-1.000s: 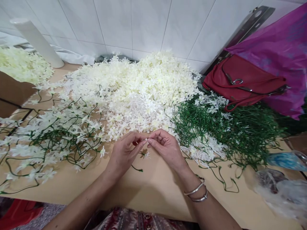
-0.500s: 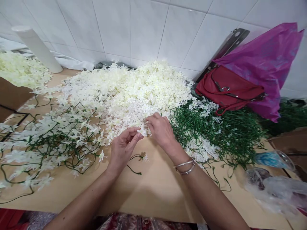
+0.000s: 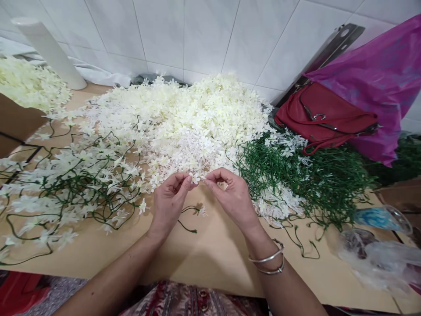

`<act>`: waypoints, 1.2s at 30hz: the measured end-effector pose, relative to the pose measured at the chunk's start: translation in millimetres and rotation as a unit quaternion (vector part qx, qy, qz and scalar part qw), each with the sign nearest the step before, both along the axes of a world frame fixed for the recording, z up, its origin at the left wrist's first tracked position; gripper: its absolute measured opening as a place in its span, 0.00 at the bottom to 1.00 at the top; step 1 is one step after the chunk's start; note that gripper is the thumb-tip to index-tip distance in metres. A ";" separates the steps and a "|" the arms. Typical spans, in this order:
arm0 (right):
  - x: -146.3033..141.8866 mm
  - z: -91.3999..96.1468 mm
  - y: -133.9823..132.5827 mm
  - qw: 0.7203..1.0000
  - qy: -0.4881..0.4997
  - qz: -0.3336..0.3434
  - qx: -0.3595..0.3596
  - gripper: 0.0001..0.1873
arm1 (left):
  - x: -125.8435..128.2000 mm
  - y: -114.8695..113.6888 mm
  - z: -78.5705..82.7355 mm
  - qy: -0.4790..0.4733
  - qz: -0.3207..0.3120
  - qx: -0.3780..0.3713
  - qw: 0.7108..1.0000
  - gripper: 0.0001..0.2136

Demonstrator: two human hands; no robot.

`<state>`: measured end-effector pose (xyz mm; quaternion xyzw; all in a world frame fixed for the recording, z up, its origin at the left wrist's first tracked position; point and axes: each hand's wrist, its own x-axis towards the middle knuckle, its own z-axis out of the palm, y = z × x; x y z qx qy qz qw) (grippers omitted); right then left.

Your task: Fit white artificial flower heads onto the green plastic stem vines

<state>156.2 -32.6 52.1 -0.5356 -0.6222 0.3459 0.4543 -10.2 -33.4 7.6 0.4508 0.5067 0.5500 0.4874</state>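
Between thumb and forefinger my left hand pinches a small white artificial flower by its left side. My right hand is also closed in a pinch, its fingertips right at the flower's other side. Whatever sits in that pinch is too small to make out. Both hands are just above the table, at the front of a big heap of loose white blossoms. Below them, a green stem with a white flower and a short bare green stem lie on the wood.
Stemmed white flowers spread on the left. Green stems pile up on the right, below a red handbag and a purple bag. A blue-patterned cup and clear plastic bags lie at the right edge.
My right hand has drawn back from the blossom heap, and its fingertips have come to the flower in my left hand. The view has shifted slightly.
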 end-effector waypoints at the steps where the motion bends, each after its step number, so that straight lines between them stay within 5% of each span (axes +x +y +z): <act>1: -3.8 -2.3 -3.5 1.000 0.020 0.005 -0.022 0.04 | -0.4 -0.6 -0.5 0.002 0.001 0.004 1.000 0.15; 7: -14.7 -11.1 -9.5 0.993 0.038 0.002 -0.111 0.07 | -2.5 -4.8 -3.6 0.046 0.009 0.028 0.999 0.12; 18: -12.8 -18.5 -2.9 0.985 0.098 -0.010 -0.141 0.09 | -1.1 -5.3 -11.9 0.077 -0.034 0.061 0.995 0.09; 27: -9.8 -23.4 -0.8 0.992 0.127 -0.020 0.015 0.04 | -0.4 -4.5 -2.4 0.019 -0.094 0.064 0.993 0.09; 31: -2.6 -23.5 2.3 0.986 0.147 -0.072 0.037 0.04 | -11.4 -9.2 14.6 0.083 -0.086 0.086 0.989 0.10; 33: 3.7 -23.6 4.4 0.981 0.169 -0.089 0.033 0.05 | -26.0 -15.8 25.1 0.193 -0.135 0.120 0.964 0.07; 36: 12.5 -25.0 7.2 0.978 0.185 -0.096 0.017 0.10 | -49.0 -28.5 33.8 0.352 -0.321 0.215 0.853 0.06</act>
